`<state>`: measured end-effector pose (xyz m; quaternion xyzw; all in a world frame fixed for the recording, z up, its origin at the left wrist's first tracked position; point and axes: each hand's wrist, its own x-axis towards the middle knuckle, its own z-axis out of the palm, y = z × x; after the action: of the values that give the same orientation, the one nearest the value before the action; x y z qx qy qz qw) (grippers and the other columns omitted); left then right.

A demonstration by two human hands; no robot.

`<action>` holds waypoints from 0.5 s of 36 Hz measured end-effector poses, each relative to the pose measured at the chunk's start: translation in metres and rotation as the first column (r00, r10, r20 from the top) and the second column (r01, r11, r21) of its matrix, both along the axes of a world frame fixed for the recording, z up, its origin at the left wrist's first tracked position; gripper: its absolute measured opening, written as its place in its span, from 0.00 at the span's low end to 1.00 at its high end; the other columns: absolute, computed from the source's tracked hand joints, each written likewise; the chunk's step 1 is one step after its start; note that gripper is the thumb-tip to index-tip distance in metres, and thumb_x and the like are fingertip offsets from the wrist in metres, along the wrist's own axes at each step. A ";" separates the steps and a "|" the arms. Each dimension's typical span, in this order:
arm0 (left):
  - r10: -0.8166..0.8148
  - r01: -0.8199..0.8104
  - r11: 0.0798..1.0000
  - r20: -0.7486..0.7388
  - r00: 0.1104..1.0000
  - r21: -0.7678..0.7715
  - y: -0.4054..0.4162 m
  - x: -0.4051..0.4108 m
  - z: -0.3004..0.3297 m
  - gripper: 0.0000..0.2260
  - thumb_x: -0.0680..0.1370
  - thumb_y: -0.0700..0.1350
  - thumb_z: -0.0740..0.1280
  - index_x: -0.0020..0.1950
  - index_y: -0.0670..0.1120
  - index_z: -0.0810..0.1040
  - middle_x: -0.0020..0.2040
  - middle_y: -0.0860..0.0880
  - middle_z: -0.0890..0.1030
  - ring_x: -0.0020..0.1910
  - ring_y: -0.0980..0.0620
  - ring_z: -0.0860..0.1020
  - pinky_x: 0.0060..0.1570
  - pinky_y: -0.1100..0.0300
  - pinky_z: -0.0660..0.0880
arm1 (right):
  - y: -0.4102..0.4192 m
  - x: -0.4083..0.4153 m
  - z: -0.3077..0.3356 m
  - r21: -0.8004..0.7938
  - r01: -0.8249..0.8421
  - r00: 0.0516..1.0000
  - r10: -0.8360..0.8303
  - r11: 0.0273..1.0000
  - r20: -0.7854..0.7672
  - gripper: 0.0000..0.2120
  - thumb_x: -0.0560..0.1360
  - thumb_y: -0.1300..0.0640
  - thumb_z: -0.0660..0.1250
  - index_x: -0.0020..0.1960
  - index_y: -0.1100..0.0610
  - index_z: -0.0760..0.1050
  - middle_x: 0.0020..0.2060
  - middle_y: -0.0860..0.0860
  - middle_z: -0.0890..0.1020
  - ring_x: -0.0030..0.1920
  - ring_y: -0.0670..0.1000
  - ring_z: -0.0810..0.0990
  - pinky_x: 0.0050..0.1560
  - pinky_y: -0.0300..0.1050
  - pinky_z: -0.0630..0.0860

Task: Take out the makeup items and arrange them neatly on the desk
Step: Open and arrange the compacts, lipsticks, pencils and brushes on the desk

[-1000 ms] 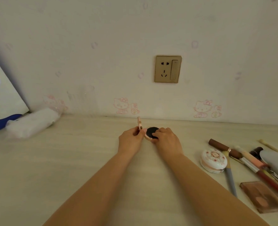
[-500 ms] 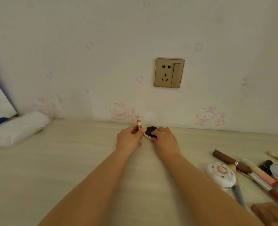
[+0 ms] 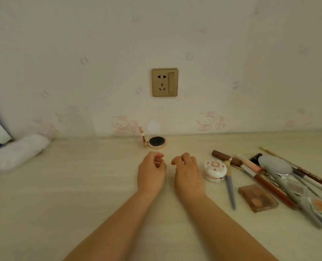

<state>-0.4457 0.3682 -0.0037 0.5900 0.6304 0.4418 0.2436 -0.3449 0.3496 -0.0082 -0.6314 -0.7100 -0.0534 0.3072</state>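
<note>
Open compact (image 3: 156,141) parked centre frame by wall, lid propped up, probably for display. Left hand (image 3: 151,172) and right hand (image 3: 188,173) both empty, fingers loosely curled, just below it. Unsorted makeup pile (image 3: 281,178) at right.

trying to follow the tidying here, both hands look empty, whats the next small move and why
Probably the right hand reaches right for the white round compact. The open compact already stands by the wall, both hands are free and apart from it, and the brushes and pencils beside the white one lie in a crossed heap, unsorted.
</note>
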 end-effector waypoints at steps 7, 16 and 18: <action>-0.210 0.207 0.977 -0.064 0.976 -0.053 -0.036 0.048 0.005 0.13 0.75 0.41 0.66 0.59 0.49 0.75 0.54 0.51 0.79 0.47 0.56 0.76 0.48 0.67 0.69 | -0.049 0.047 0.002 0.162 0.142 0.989 -0.148 0.976 0.021 0.11 0.64 0.64 0.59 0.40 0.56 0.78 0.36 0.52 0.78 0.36 0.56 0.77 0.34 0.47 0.75; -0.393 0.377 0.919 -0.323 0.861 -0.113 -0.039 0.084 0.016 0.29 0.72 0.47 0.70 0.72 0.51 0.65 0.71 0.48 0.66 0.67 0.49 0.69 0.63 0.59 0.66 | -0.074 0.095 0.001 -0.078 0.434 0.895 -0.440 0.897 -0.072 0.13 0.63 0.65 0.74 0.47 0.61 0.79 0.45 0.58 0.81 0.48 0.63 0.78 0.41 0.51 0.73; -0.417 0.404 0.907 -0.359 0.835 -0.114 -0.036 0.092 0.018 0.32 0.72 0.51 0.71 0.73 0.51 0.62 0.72 0.49 0.65 0.69 0.49 0.67 0.65 0.58 0.65 | -0.075 0.097 0.002 -0.167 0.418 0.902 -0.429 0.893 -0.040 0.12 0.74 0.60 0.64 0.56 0.58 0.77 0.56 0.56 0.76 0.60 0.61 0.70 0.52 0.52 0.68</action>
<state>-0.3533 0.3326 0.0142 0.7806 0.5311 0.2475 0.2176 -0.2480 0.2747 -0.0066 -0.7942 -0.5452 -0.0401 0.2653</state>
